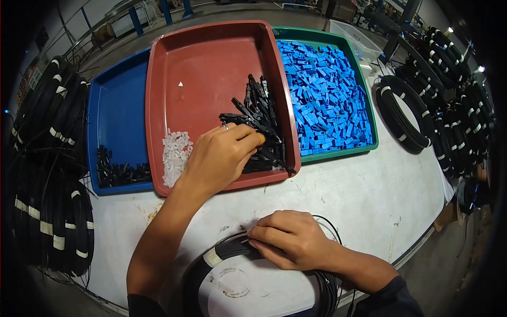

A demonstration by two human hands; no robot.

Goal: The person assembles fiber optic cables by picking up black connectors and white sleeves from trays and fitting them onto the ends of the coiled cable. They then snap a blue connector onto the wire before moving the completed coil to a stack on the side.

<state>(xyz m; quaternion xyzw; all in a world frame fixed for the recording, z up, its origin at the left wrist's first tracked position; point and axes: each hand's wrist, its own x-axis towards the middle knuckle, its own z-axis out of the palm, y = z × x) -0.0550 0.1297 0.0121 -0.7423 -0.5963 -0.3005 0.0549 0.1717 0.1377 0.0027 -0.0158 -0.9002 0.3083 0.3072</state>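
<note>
My left hand, with a ring on one finger, reaches into the red tray. Its fingers are bent together against a heap of slim black plastic parts; whatever lies between the fingertips is hidden. At the table's front edge lies a coil of black cable, bound with a white label band. Over the top of this coil, my right hand is closed on the black cable, and a short pale tip shows by its fingers. A loose loop of cable curves up behind that hand.
Small translucent white pieces fill the red tray's near left corner. The blue tray holds small black parts; the green tray holds many blue clips. Cable coils stack at left and right.
</note>
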